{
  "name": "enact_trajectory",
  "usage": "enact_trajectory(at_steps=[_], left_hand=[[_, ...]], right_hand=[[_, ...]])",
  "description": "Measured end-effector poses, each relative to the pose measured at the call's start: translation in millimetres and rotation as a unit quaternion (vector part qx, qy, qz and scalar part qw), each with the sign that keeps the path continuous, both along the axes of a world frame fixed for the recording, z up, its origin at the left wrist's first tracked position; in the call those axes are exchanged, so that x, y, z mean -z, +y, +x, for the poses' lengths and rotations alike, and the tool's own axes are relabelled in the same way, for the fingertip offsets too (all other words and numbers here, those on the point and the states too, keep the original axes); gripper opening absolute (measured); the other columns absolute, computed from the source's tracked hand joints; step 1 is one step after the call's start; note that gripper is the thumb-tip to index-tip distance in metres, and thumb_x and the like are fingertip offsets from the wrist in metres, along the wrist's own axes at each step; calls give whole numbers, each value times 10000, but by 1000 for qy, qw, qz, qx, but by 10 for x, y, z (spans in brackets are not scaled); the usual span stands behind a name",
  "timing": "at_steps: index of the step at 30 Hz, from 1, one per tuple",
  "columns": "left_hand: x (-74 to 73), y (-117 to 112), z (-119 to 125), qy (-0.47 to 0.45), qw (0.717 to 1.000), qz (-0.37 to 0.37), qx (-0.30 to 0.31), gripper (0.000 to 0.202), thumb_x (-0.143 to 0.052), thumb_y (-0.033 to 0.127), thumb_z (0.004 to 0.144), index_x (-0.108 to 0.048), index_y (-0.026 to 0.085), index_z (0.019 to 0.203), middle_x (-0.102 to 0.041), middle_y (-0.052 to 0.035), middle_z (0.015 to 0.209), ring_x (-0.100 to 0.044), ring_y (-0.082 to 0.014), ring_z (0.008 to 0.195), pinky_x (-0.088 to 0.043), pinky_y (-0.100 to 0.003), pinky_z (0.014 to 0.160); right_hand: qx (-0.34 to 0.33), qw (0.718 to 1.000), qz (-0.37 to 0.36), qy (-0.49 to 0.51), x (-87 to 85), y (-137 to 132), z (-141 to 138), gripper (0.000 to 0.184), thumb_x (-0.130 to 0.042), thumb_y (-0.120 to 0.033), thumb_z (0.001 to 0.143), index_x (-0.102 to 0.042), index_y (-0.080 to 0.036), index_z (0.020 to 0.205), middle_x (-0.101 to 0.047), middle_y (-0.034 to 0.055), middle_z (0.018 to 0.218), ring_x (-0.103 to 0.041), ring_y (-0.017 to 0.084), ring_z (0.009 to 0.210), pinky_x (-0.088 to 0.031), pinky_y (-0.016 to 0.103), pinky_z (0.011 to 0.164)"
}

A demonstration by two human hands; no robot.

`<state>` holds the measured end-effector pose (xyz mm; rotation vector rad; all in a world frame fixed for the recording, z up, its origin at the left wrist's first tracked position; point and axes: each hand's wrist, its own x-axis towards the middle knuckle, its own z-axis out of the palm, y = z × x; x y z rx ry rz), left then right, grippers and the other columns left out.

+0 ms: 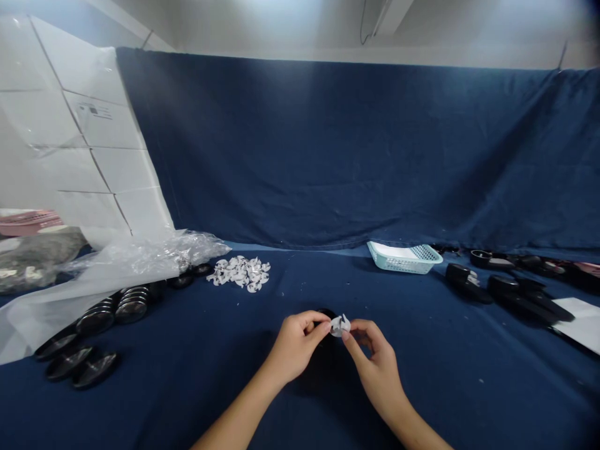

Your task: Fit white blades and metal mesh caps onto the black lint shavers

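Between the fingertips of both hands is a small white plastic piece (339,325) with curved prongs. My left hand (300,342) pinches its left edge with thumb and forefinger. My right hand (375,354) grips it from the other side, also between thumb and fingers. Just behind the piece, a black round part (325,312) shows only in part; my fingers hide most of it. A pile of similar white plastic pieces (240,272) lies on the blue cloth, farther back and to the left.
Black round dishes (95,370) lie at the left, near stacked ones (132,304) and a clear plastic bag (154,253). A pale green basket (404,259) stands at the back right. Black parts (469,282) and a white sheet (580,322) lie on the right.
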<state>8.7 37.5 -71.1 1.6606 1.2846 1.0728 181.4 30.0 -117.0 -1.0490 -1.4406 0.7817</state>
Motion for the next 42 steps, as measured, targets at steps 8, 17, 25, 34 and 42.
enact_trajectory(at_steps=[8, 17, 25, 34, 42], left_hand=[[-17, -56, 40, 39, 999, 22, -10, 297, -553, 431, 869, -721, 197, 942, -385, 51, 560, -337, -104, 543, -251, -236, 545], [14, -43, 36, 26, 999, 21, 0, 287, -542, 426, 884, -716, 208, 951, -419, 42, 589, -358, -106, 562, -259, -241, 553], [11, -63, 57, 25, 999, 21, 7, 282, -554, 417, 879, -715, 193, 931, -362, 54, 564, -322, -97, 542, -248, -238, 541], [14, -69, 58, 19, 1000, 14, 15, 292, -555, 423, 877, -713, 185, 935, -374, 52, 565, -329, -98, 547, -251, -237, 539], [3, -73, 58, 11, 1000, 11, 22, 287, -560, 425, 874, -712, 190, 936, -365, 51, 573, -329, -100, 549, -255, -238, 541]], right_hand=[[-20, 999, -32, 39, -17, -11, 0, 237, -623, -412, 852, -599, -197, 947, -647, 55, 950, -610, 213, 897, -463, 322, 807], [-87, 987, -64, 121, -58, -35, -8, 241, -644, -388, 850, -585, -220, 1013, -653, 51, 973, -602, 198, 918, -459, 306, 837], [-108, 983, -89, 122, -112, -30, -34, 273, -678, -398, 819, -612, -220, 1016, -646, 44, 960, -589, 185, 886, -456, 278, 804], [-118, 980, -92, 131, -79, -37, -14, 264, -683, -396, 817, -613, -220, 1001, -629, 34, 932, -567, 174, 863, -452, 278, 795], [-120, 979, -92, 139, -53, -12, 2, 271, -685, -399, 813, -607, -227, 1008, -624, 26, 931, -575, 172, 881, -466, 271, 803]])
